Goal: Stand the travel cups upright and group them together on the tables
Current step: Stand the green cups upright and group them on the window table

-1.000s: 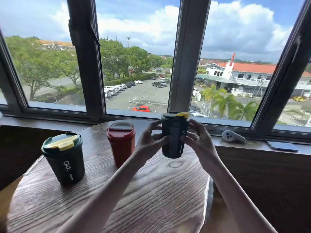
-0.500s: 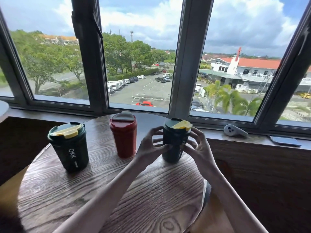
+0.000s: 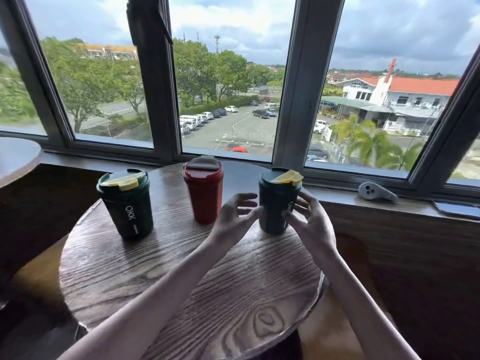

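Three cups up on the round bench (image 3: 181, 268), all upright. The left green cup (image 3: 126, 203) is at ten o'clock, the red cup (image 3: 204, 193) at twelve, and the right green cup (image 3: 278, 201) at one o'clock, close to the far rim.

Both hands are at that last one. The left hand (image 3: 233, 216) is splayed and relaxed, with one fingertip touching the cup's side and the others fanned off it. The right hand (image 3: 311, 222) curves round the other side, thumb across the front. That's a light hold by the look of it, though I can't tell how firm.

Now the danger. The cups stand well apart, so I'd say the grouping isn't done. Sliding the cup toward twelve over that ridged wood grain could catch its base and tip it. A trailing finger on the way out could do the same.

Look at the yellow flap (image 3: 287, 176) on its lid, too (it looks raised at an angle). If there's liquid inside, a wobble means a spill.

Hard to read: what's in the cups, and the right hand's fingers behind the cup. A second bench (image 3: 15, 154) at nine o'clock is cut off by the frame, so any cups on it are unseen. On the window ledge (image 3: 415, 201) at two o'clock sits a grey controller (image 3: 376, 192), with a flat dark object beyond it, half out of shot.
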Motion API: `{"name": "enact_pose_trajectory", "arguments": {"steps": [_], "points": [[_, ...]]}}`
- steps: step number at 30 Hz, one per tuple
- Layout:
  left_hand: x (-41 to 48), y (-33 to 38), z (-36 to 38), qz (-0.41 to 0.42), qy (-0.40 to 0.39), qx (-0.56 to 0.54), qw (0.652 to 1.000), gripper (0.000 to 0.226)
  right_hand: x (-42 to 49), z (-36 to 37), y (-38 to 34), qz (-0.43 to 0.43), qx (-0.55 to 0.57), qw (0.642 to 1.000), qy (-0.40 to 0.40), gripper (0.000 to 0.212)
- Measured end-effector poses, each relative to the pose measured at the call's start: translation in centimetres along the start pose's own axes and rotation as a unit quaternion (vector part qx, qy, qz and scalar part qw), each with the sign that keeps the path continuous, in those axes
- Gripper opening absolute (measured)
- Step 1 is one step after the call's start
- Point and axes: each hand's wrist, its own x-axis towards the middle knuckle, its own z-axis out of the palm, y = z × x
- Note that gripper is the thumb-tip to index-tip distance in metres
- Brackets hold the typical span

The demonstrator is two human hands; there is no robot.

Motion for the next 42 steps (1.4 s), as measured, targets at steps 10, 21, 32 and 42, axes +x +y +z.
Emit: {"name": "enact_pose_trajectory", "arguments": {"steps": [10, 21, 32, 42], "points": [[-6.2, -0.5, -6.9, -0.011, 0.353, 0.020, 0.935, 0.064, -0.2, 3.3, 0.4, 0.001, -0.072, 0.996, 0.044, 0.104], [-3.8, -3.1, -14.8, -0.063, 0.391, 0.120, 0.910, 0.093, 1.1, 3.1, 0.8, 0.020, -0.053, 0.998, 0.038, 0.088], [-3.9, -3.1, -15.6, 0.011, 0.366, 0.129, 0.921, 0.080, 0.7, 3.6, -0.1, -0.026, -0.061, 0.998, 0.014, 0.080], [-4.9, -0.9, -11.1, 0.034, 0.200, 0.077, 0.976, 0.088, -0.6, 7.8, -2.3, -0.062, -0.033, 0.995, -0.073, 0.079]]}}
